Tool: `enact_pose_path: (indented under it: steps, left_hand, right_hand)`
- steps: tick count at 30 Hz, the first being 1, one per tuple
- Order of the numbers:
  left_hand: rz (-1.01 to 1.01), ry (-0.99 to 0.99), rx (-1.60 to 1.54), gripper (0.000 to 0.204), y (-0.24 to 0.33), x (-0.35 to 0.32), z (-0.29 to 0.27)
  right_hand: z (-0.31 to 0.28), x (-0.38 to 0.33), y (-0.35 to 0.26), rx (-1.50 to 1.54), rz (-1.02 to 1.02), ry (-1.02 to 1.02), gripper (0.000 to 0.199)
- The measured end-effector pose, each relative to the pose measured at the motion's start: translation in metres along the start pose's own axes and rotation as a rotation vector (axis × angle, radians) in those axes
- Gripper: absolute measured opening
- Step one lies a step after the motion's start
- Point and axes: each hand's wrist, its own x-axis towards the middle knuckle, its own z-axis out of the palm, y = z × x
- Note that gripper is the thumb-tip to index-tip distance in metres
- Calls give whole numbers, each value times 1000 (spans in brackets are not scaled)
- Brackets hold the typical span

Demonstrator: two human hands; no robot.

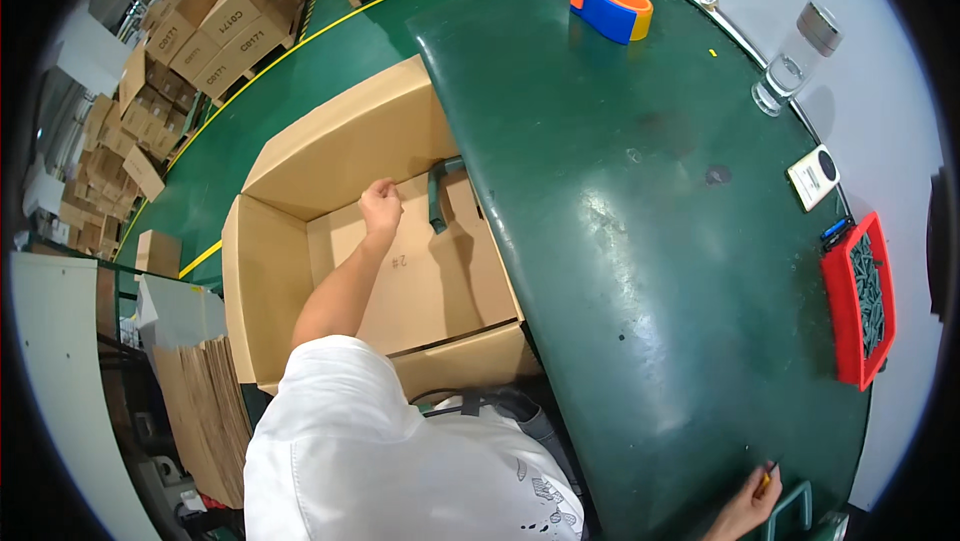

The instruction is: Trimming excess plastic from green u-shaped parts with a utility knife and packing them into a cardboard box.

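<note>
My left hand point(381, 206) is over the inside of an open cardboard box point(345, 141), its fingers curled together. Whether anything is in them I cannot make out. Beside it, against the box's right side, a dark green bent tube point(436, 199) stands apart from the fingers. Low on the right, above the green table point(640, 271), my right hand point(750, 509) is closed on a small yellow thing with a dark tip point(767, 479); its kind is unclear. Close by that hand is a green U-shaped tube point(806, 497), partly cut off by the view's edge.
A red bin point(843, 326) of small dark green pieces sits at the table's right edge. Along that edge are a white device point(813, 179) and a glass bottle point(790, 66). An orange-and-blue tape dispenser point(610, 13) stands far off. Flattened cardboard point(205, 416) is stacked at left.
</note>
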Motion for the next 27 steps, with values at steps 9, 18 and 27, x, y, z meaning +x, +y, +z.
enact_pose_path:
  steps: [9, 18, 27]
  left_hand:
    - [226, 114, -154, 16, 55, 6, 2]
    - [576, -138, -351, 17, 190, -36, 58]
    - [764, -1212, -405, 14, 296, -237, 103]
  right_hand:
    - [-66, -11, 32, -1070, -147, 350, 26]
    - [-51, 25, 5, -961, 342, 35, 29]
    - [-66, 17, -34, -163, -184, 385, 29]
